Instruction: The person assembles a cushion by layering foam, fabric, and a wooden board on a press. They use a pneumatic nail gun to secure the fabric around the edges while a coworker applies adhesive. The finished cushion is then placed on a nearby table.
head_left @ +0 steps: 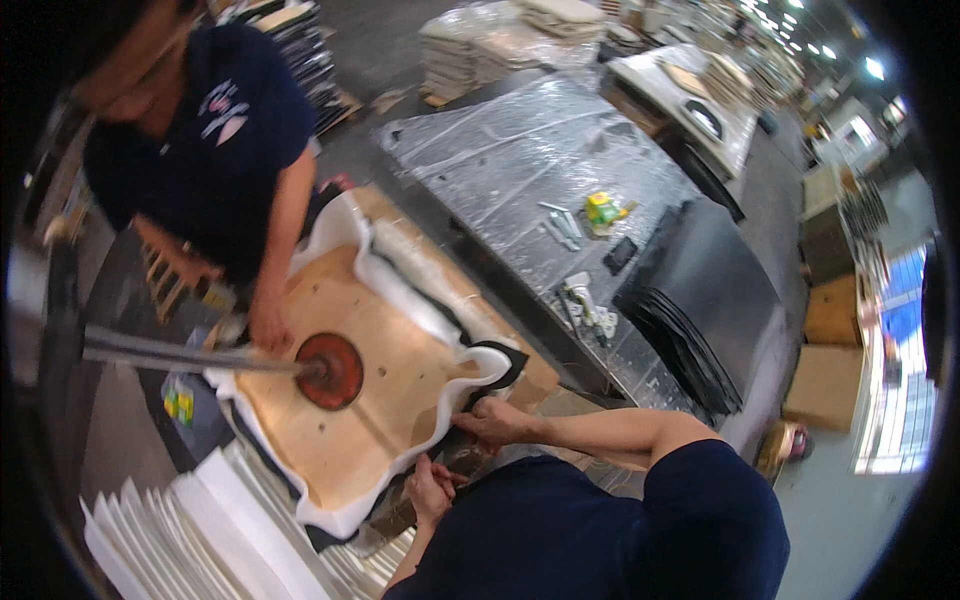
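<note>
A wooden panel (pixel 400 402) lies on white foam (pixel 395 285) whose edge curls up around it. Black cover material (pixel 514 367) shows beneath the foam and sticks out at the corner. Pressing on the panel's middle is a round red disc (pixel 346 385) at the end of a metal rod (pixel 190 350). My right hand (pixel 490 421) is closed on the black cover material at the panel's near right edge. Closer to the near corner, my left hand (pixel 431 489) is closed at the same edge, its fingers partly hidden; it seems to pinch the black cover material.
Across the panel, a co-worker rests a hand (pixel 267 320) on its far left part. White sheets (pixel 215 525) stand stacked at lower left. A film-covered table (pixel 500 150) holds black sheets (pixel 715 290), a phone (pixel 620 255), a yellow-green item (pixel 600 210) and tools (pixel 580 300).
</note>
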The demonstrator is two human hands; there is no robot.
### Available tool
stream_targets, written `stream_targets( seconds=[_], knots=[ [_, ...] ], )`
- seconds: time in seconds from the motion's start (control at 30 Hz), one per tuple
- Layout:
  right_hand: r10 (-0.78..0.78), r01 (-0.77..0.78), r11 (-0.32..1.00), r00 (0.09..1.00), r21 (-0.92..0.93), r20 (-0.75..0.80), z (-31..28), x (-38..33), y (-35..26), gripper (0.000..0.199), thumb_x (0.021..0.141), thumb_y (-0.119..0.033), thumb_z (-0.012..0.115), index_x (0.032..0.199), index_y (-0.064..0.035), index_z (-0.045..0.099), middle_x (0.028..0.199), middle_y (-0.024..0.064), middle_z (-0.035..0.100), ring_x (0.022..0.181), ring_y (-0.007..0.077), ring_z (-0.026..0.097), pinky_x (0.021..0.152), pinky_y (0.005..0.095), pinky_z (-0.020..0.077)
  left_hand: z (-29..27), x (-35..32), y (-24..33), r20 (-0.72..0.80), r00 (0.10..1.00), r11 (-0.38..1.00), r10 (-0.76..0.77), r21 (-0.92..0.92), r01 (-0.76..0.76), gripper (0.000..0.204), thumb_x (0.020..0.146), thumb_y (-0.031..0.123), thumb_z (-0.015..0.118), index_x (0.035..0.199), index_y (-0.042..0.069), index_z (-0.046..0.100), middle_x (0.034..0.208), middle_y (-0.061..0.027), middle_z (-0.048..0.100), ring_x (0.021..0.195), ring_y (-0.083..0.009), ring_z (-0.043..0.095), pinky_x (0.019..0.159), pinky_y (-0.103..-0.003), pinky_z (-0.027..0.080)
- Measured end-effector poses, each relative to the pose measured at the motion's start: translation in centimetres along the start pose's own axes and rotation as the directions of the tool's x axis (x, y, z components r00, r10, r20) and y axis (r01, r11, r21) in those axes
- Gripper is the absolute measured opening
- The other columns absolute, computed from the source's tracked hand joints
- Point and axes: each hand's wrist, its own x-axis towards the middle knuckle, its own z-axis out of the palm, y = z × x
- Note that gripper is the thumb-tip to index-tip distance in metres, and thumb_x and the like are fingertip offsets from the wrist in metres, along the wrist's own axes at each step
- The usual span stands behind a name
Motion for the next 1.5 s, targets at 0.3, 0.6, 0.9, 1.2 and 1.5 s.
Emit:
stream_targets(
  seconds=[0.3, 0.6, 0.9, 1.2, 1.5],
  knots=[
    [-0.137, 0.046, 0.947, 0.952, 0.318, 0.273, -5.1, -2.3, 3.4, 0.050, 0.113, -0.049, 0.059, 0.111, -0.0019, 0.076, 0.090, 0.0081, 0.078, 0.082, 0.0184, 0.078, 0.073, 0.0343, 0.0643, 0.5, 0.6, 2.3, 0.019, 0.957, 0.925, -0.289, -0.253, 0.284, 0.057, 0.114, 0.052, 0.047, 0.095, 0.001, 0.063, 0.062, -0.0120, 0.058, 0.066, -0.0349, 0.069, 0.072, -0.048, 0.059],
    [0.153, -0.044, 0.983, 0.727, 0.176, -0.669, -34.6, 4.1, 22.9, 0.034, 0.098, -0.029, 0.079, 0.121, -0.0035, 0.075, 0.097, 0.0099, 0.079, 0.084, 0.0210, 0.076, 0.075, 0.0348, 0.0609, 4.3, -0.5, 1.7, -0.058, 0.791, 0.726, -0.609, -0.444, 0.526, 0.060, 0.109, 0.058, 0.052, 0.119, 0.000, 0.069, 0.069, -0.0125, 0.063, 0.082, -0.0395, 0.071, 0.080, -0.053, 0.059],
    [0.256, -0.532, 0.844, 0.518, -0.073, -0.816, -41.3, 14.1, 30.1, 0.061, 0.076, -0.024, 0.087, 0.127, 0.0018, 0.067, 0.125, 0.0237, 0.074, 0.121, 0.0387, 0.071, 0.103, 0.0465, 0.0531, 7.7, 0.6, 5.2, -0.124, 0.840, 0.687, -0.528, -0.645, 0.336, 0.043, 0.111, 0.036, 0.055, 0.116, -0.004, 0.070, 0.073, -0.0079, 0.071, 0.087, -0.0351, 0.077, 0.082, -0.053, 0.063],
    [0.049, -0.273, 0.950, 0.614, -0.153, -0.788, -39.6, 12.9, 30.7, 0.063, 0.073, -0.015, 0.084, 0.127, 0.0056, 0.062, 0.124, 0.0277, 0.072, 0.119, 0.0452, 0.070, 0.104, 0.0469, 0.0518, 8.9, 0.8, 4.4, -0.120, 0.947, 0.837, -0.297, -0.509, 0.199, 0.047, 0.113, 0.037, 0.055, 0.113, -0.006, 0.072, 0.079, -0.0114, 0.075, 0.087, -0.0329, 0.077, 0.087, -0.050, 0.062],
    [-0.069, 0.301, 0.949, 0.495, 0.096, -0.866, -26.8, 3.4, 23.2, 0.050, 0.087, -0.006, 0.078, 0.132, -0.0029, 0.059, 0.104, 0.0080, 0.067, 0.075, 0.0193, 0.064, 0.066, 0.0345, 0.0539, 6.7, -1.9, 6.9, 0.281, 0.639, 0.110, 0.716, 0.858, -0.501, 0.033, 0.087, 0.017, 0.084, 0.119, 0.011, 0.075, 0.129, -0.0090, 0.063, 0.120, -0.0327, 0.059, 0.102, -0.048, 0.046]
  ],
)
